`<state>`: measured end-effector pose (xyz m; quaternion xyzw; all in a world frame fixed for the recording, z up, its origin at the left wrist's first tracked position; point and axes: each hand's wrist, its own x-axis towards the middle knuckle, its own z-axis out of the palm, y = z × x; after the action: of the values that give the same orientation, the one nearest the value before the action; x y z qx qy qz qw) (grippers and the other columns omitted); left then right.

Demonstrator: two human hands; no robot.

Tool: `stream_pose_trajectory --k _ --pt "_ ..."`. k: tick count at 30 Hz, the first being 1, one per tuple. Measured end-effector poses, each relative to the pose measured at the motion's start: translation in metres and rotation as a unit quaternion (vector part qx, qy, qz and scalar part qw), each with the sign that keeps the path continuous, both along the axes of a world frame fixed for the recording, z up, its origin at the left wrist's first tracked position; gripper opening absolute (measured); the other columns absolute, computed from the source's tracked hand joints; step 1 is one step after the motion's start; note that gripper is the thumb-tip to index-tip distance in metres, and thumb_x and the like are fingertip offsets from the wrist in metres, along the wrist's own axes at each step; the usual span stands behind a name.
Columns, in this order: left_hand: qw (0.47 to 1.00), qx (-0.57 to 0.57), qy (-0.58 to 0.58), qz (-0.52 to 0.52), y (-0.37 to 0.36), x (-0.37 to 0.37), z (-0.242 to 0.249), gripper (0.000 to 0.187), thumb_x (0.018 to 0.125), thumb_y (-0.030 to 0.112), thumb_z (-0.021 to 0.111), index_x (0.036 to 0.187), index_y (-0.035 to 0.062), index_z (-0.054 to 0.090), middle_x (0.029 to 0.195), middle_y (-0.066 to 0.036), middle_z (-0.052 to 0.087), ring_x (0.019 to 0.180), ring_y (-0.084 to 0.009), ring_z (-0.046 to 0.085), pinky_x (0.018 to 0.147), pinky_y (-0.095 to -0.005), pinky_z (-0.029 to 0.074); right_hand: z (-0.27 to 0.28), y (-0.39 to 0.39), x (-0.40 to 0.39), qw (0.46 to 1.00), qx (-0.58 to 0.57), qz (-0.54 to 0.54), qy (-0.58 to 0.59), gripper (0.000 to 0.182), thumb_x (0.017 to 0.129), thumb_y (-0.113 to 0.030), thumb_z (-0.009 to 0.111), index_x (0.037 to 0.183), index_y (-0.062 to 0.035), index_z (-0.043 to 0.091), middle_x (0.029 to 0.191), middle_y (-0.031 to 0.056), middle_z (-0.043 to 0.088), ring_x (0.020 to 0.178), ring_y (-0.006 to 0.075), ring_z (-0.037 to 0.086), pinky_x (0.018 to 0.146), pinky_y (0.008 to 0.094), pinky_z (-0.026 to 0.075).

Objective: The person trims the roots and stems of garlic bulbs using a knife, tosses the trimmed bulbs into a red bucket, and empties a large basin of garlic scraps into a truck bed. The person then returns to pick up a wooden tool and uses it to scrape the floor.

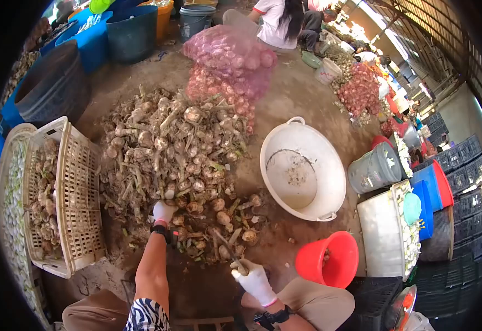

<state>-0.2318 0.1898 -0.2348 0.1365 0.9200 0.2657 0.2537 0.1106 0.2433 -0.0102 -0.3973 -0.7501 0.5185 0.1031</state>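
A large heap of garlic bulbs (166, 132) with dry, dirty stalks lies on the ground in front of me. My left hand (164, 212), in a white glove, is at the heap's near edge. Its fingers are closed at a pale garlic bulb (168, 194), though the fingertips are partly hidden. My right hand (251, 280), also gloved, is wrapped round the handle of a knife (228, 246). The narrow blade points up and left, over loose bulbs on the near side of the heap.
A white basin (277, 190) with dirt inside stands right of the heap, a red bucket (307, 259) nearer me. A bulb-filled plastic crate (78, 204) stands left. Pink mesh sacks (224, 49) lie behind the heap. A grey bucket (370, 171) is farther right; people sit at the back.
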Motion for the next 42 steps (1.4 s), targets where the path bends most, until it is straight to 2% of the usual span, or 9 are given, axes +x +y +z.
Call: stream_pose_trajectory --k 5,9,12,25,29,35,36,39,42 --pt "0.886 0.414 -0.192 -0.078 -0.027 0.064 0.089 0.055 0.075 0.013 0.081 0.12 -0.0047 0.056 0.104 -0.003 0.066 0.093 -0.0119 0.062 0.084 -0.0281 0.051 -0.003 0.006 -0.003 0.985 0.172 0.023 0.016 0.011 0.082 -0.01 0.066 0.092 -0.0048 0.067 0.079 0.0191 0.067 0.074 0.0405 0.065 0.062 0.0442 0.052" --pt "0.811 0.446 -0.353 -0.136 -0.055 0.132 0.182 0.074 0.073 0.017 0.083 0.135 0.0004 0.046 0.116 -0.01 0.064 0.107 -0.0159 0.06 0.095 -0.0312 0.049 0.015 -0.016 -0.004 0.955 0.286 0.077 -0.006 0.015 0.077 -0.008 0.065 0.092 -0.0071 0.063 0.078 0.015 0.066 0.074 0.0366 0.064 0.062 0.0443 0.051" --pt "0.891 0.35 -0.047 -0.284 -0.076 0.159 0.209 0.071 0.074 0.021 0.083 0.133 0.0025 0.049 0.118 -0.012 0.062 0.108 -0.016 0.06 0.094 -0.0321 0.048 0.035 -0.028 -0.006 0.91 0.374 0.179 0.025 0.013 0.072 -0.004 0.064 0.081 -0.0094 0.056 0.065 0.011 0.055 0.064 0.0313 0.061 0.057 0.0436 0.048" --pt "0.904 0.384 -0.075 -0.173 -0.143 0.214 0.267 0.06 0.07 0.017 0.08 0.122 -0.0011 0.056 0.107 -0.013 0.067 0.096 -0.0177 0.066 0.086 -0.0304 0.051 0.008 -0.05 0.021 0.88 0.427 0.186 0.094 0.006 0.075 -0.009 0.059 0.081 -0.0098 0.057 0.068 0.0103 0.056 0.063 0.031 0.06 0.056 0.0433 0.048" --pt "0.927 0.303 0.029 -0.22 -0.162 0.225 0.31 0.061 0.065 0.023 0.08 0.117 -0.0022 0.059 0.099 -0.014 0.071 0.092 -0.0226 0.07 0.086 -0.0327 0.053 -0.051 0.012 0.048 0.931 0.306 0.09 -0.175 0.006 0.082 -0.013 0.055 0.077 -0.0108 0.058 0.068 0.0162 0.062 0.064 0.0377 0.063 0.057 0.0502 0.05" --pt "0.925 0.344 -0.056 -0.149 -0.148 0.22 0.277 0.063 0.067 0.021 0.084 0.12 -0.0019 0.058 0.105 -0.012 0.07 0.094 -0.0159 0.067 0.086 -0.0309 0.053 0.051 -0.055 0.023 0.917 0.355 0.17 0.061 0.015 0.074 -0.011 0.065 0.086 -0.0103 0.056 0.072 0.0138 0.062 0.067 0.0372 0.064 0.059 0.0473 0.05" --pt "0.849 0.477 -0.208 -0.09 -0.145 0.221 0.247 0.068 0.068 0.021 0.085 0.124 -0.0033 0.055 0.11 -0.01 0.068 0.096 -0.0169 0.066 0.086 -0.0307 0.053 0.044 -0.054 0.022 0.91 0.372 0.182 0.005 0.014 0.075 -0.011 0.064 0.088 -0.01 0.058 0.071 0.0143 0.063 0.067 0.0373 0.064 0.059 0.0473 0.05" --pt "0.891 0.404 -0.185 -0.091 -0.142 0.21 0.261 0.068 0.07 0.02 0.084 0.126 -0.0022 0.053 0.114 -0.01 0.065 0.097 -0.0164 0.065 0.084 -0.0304 0.055 0.02 -0.028 0.026 0.94 0.32 0.087 -0.077 0.011 0.08 -0.013 0.062 0.089 -0.0076 0.065 0.071 0.0177 0.064 0.073 0.038 0.065 0.063 0.0454 0.052" --pt "0.76 0.523 -0.384 0.034 -0.144 0.202 0.252 0.057 0.076 0.022 0.079 0.121 0.0005 0.05 0.107 -0.011 0.063 0.09 -0.0202 0.065 0.072 -0.0348 0.059 0.012 -0.017 0.028 0.967 0.24 0.03 0.075 0.011 0.083 -0.009 0.065 0.093 -0.0045 0.067 0.067 0.0156 0.063 0.059 0.0279 0.063 0.056 0.0357 0.049"
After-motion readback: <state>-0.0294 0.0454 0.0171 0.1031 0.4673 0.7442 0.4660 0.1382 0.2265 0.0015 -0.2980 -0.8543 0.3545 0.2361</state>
